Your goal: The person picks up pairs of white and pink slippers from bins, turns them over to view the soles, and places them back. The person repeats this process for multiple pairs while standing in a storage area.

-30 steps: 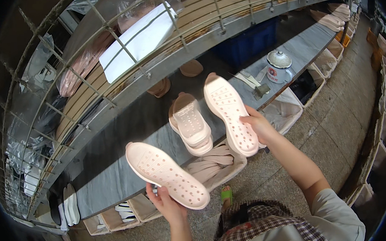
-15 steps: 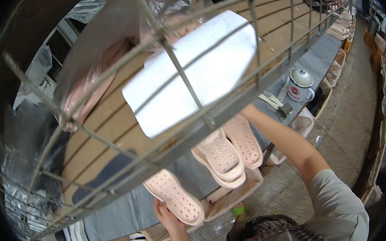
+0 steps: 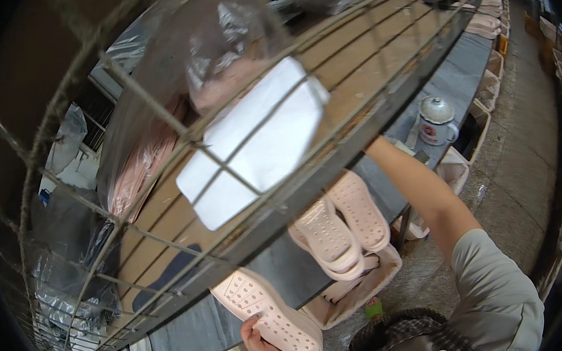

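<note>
Over the near edge of the grey worktop (image 3: 192, 340), a pale pink sole (image 3: 266, 314) studded with holes slants, held by the left hand (image 3: 262, 345) with its thumb on the holed face. Rightward are stacked soles (image 3: 330, 238), another sole (image 3: 363, 215) just beside them, and a lined bin (image 3: 386, 273) below. The right forearm (image 3: 423, 193) runs beneath the wire-fronted shelf (image 3: 343, 43) (its hand is hidden, so I cannot tell its grip). Farther right stands a lidded mug (image 3: 436, 134); a white sheet (image 3: 274, 96) lies on the shelf.
</note>
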`<control>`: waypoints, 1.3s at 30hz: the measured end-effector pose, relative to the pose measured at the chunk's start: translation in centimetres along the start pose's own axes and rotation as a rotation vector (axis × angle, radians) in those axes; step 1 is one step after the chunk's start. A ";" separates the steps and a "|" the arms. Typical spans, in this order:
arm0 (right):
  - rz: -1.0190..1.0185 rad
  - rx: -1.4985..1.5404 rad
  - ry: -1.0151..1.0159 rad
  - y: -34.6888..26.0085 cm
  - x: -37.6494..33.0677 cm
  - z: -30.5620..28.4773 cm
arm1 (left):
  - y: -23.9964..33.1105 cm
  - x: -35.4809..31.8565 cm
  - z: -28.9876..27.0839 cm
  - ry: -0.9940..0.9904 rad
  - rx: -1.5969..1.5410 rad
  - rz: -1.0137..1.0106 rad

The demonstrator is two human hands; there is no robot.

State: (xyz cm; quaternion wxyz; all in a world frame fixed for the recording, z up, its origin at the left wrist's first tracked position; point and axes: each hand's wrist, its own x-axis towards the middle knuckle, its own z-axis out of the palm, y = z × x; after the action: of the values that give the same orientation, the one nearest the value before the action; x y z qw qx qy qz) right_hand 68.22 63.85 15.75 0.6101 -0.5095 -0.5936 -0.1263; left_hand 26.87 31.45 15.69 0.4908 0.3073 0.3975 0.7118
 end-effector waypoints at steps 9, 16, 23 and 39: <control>-0.402 -0.071 0.351 -10.7 1.8 -30.1 | -3.0 -8.7 9.3 -0.464 0.478 0.311; -0.607 0.225 0.233 -15.6 -5.0 -40.9 | -5.7 -14.4 21.1 -0.814 0.837 0.487; -0.789 0.320 -0.087 -19.3 -10.0 -46.3 | -8.0 -19.3 26.4 -0.978 0.972 0.913; -0.877 0.218 -0.067 -21.7 -13.9 -48.8 | -11.1 -22.9 27.3 -0.665 0.337 0.266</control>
State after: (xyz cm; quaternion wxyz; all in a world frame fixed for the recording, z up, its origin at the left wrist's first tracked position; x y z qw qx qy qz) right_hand 77.11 10.21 25.04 0.5295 -0.1467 -0.7824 -0.2932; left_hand 62.02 19.31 18.44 0.4390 0.6462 0.2850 0.5553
